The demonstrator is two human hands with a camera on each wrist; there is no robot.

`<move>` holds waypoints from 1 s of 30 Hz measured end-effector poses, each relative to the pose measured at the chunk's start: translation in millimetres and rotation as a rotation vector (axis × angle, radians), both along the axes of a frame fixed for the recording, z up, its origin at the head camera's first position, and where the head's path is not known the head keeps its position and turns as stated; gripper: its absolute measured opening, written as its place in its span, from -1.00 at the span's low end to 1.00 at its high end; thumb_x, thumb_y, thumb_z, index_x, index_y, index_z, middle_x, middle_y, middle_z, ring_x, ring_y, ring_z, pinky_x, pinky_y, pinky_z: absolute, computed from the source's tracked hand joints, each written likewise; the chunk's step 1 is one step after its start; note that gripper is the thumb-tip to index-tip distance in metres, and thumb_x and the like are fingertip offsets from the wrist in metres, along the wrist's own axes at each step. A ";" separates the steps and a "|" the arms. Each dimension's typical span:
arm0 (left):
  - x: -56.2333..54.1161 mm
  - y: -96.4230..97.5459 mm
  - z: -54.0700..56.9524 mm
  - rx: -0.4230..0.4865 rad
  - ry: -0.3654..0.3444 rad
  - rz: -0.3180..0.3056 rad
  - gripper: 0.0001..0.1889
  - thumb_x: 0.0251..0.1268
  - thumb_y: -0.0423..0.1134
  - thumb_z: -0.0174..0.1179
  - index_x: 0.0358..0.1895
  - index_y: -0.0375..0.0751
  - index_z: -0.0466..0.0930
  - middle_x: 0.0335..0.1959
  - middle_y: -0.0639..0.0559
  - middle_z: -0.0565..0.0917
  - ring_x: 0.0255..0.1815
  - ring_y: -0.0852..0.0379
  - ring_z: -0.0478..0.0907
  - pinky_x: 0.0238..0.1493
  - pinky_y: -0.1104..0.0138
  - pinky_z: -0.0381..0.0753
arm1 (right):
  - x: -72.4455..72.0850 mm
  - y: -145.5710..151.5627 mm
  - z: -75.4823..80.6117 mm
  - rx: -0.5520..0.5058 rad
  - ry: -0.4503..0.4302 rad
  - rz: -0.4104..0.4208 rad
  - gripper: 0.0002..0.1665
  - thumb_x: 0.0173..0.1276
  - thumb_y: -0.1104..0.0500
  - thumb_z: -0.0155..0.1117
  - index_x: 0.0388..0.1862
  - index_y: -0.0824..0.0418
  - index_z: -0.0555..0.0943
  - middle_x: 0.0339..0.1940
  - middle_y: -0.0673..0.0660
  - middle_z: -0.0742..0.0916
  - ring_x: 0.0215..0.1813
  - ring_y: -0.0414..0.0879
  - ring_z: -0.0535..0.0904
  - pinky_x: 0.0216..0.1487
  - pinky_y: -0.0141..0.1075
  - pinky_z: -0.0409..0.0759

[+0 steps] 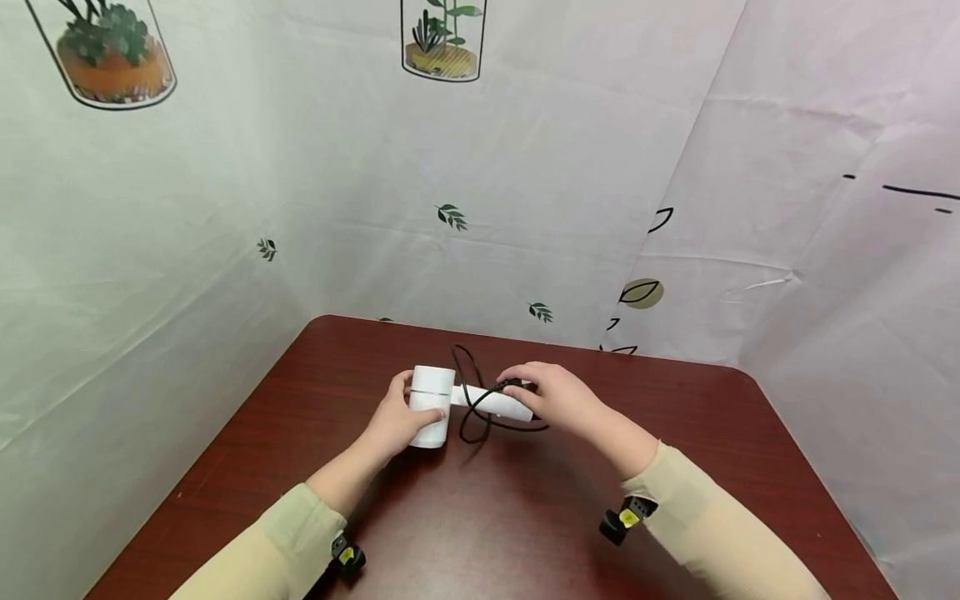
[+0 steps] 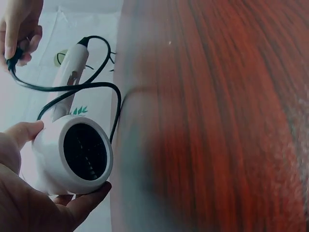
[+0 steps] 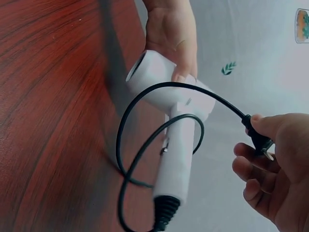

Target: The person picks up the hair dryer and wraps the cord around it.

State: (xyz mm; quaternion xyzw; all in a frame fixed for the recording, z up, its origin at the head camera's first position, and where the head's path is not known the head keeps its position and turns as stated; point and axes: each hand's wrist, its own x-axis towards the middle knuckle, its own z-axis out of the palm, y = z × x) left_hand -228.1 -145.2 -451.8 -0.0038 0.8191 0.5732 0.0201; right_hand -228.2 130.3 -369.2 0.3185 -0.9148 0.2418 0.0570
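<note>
A white hair dryer (image 1: 431,404) is held by its barrel in my left hand (image 1: 393,425), thumb on the near side and fingers around the back. Its handle (image 3: 175,159) points to the right, with small switches along it and a black strain relief at the end. In the left wrist view the barrel's dark grille (image 2: 85,151) faces the camera. The black cord (image 2: 72,88) loops around the handle. My right hand (image 1: 558,400) pinches the black plug (image 3: 258,137) at the cord's end between thumb and fingers; metal prongs show in the right wrist view.
The dark red wooden table (image 1: 480,517) lies beneath both hands. Pale fabric walls (image 1: 525,167) with printed plants and leaves stand around its back and sides. A small black device with a yellow mark (image 1: 626,518) is strapped to each wrist.
</note>
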 end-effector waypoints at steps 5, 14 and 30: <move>3.2 3.1 1.3 -0.033 0.021 -0.049 -0.02 0.03 -0.27 0.48 0.49 -0.20 0.06 0.19 -0.23 0.46 0.09 -0.11 0.51 -0.06 0.09 0.59 | -2.1 -1.2 0.8 -0.034 -0.025 -0.053 -0.73 0.45 0.04 0.26 0.08 -0.05 0.68 0.02 -0.12 0.71 0.03 -0.20 0.62 0.01 -0.17 0.58; 10.0 7.3 6.3 -0.070 0.037 -0.122 -0.05 0.01 -0.30 0.48 0.47 -0.28 0.10 0.20 -0.20 0.46 0.08 -0.08 0.51 -0.08 0.12 0.60 | -10.0 0.4 2.7 -0.080 -0.069 -0.140 -0.69 0.48 -0.02 0.21 0.12 -0.05 0.67 0.08 -0.12 0.69 0.08 -0.15 0.61 0.04 -0.10 0.57; 14.4 10.3 7.1 -0.102 0.043 -0.171 -0.08 0.00 -0.31 0.47 0.46 -0.21 0.16 0.20 -0.15 0.49 0.01 -0.04 0.54 -0.11 0.11 0.60 | -29.3 18.4 -5.8 -0.111 -0.106 -0.234 -0.63 0.51 -0.06 0.16 0.20 -0.02 0.62 0.21 0.03 0.63 0.14 -0.01 0.58 0.08 -0.01 0.55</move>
